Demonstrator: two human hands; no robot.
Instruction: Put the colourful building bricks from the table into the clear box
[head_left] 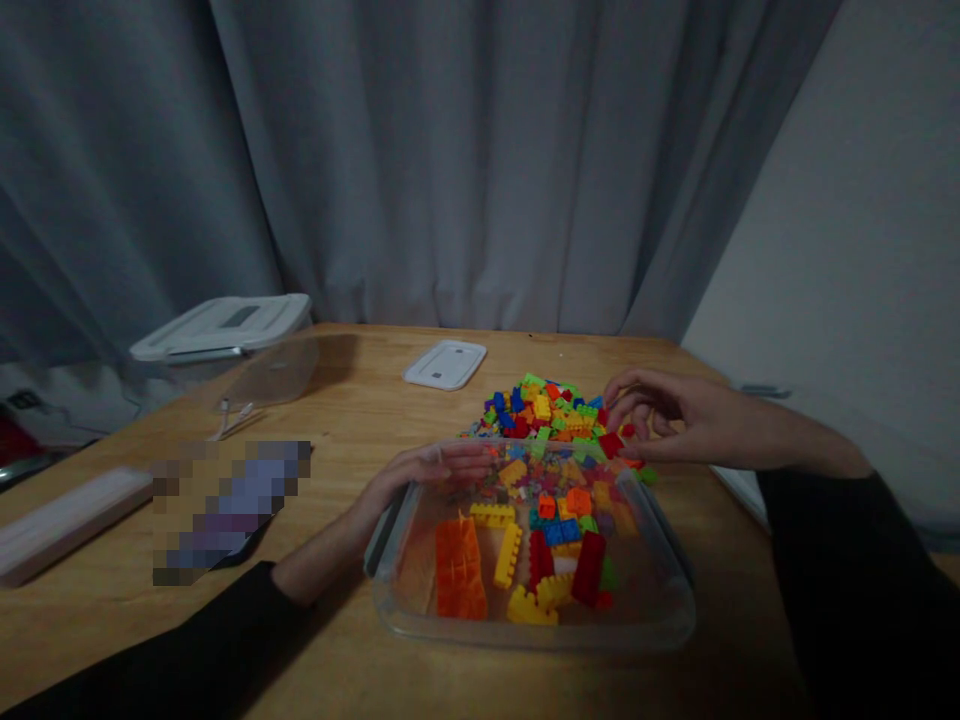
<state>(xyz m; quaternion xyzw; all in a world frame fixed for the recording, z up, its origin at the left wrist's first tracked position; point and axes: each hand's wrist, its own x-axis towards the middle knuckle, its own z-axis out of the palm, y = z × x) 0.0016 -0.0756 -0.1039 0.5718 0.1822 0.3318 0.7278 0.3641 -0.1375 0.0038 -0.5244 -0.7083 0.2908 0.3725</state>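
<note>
Transparent rectangular plastic box (540, 635) stands on the light-brown wooden table (352, 390), directly before the person. Just behind it lies a loose heap of small multicoloured plastic bricks (544, 405). The left hand (427, 470) is at the far left corner of the box, with its fingers nearly straight and not clamped on anything; a light, steady support there would probably serve best. The right hand (679, 415) is at the right edge of the heap, with bent thumb and fingers. A red plastic brick (610, 445) is just beside these fingertips; I cannot tell whether they are clamped on it. In my judgement, it is better to pinch one brick by its flat sides, gently, so that its neighbours do not roll away.
</note>
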